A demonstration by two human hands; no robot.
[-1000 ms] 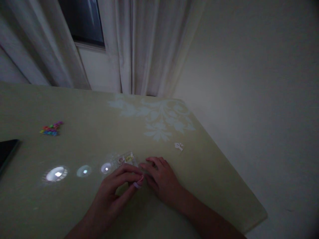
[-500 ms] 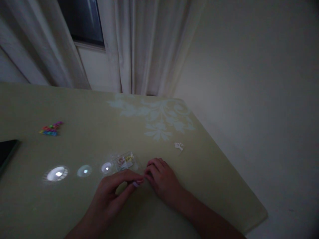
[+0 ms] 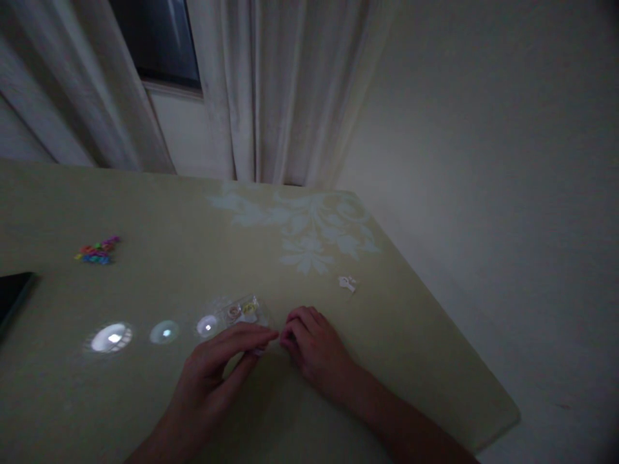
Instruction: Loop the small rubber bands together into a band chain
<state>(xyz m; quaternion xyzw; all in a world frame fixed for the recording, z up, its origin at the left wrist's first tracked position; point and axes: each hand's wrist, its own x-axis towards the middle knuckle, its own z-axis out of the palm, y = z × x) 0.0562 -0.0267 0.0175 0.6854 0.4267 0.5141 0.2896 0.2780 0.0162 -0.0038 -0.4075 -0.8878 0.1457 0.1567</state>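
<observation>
whitish and small, an item (image 3: 260, 352) is pinched between thumb and fingers of the left hand (image 3: 215, 364), arched over the table (image 3: 425, 348); the right hand (image 3: 312, 348) curls just beside it, and whether it holds anything i cannot tell. left fingers partly block a clear case (image 3: 250, 308). farther out lie a white piece (image 3: 347, 283), bright bits (image 3: 98, 252), a dark slab (image 3: 14, 293).

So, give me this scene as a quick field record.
Left hand: pinching a small pale item, mostly hidden
Right hand: curled close to the left; contact or grip unclear
Beyond left hand: clear plastic compartment box
Beyond right hand: small irregular white piece
Rear left: pile of small multicoloured pieces
Left edge: dark flat object, partly out of frame
Surface: pale green table with white floral pattern
</observation>
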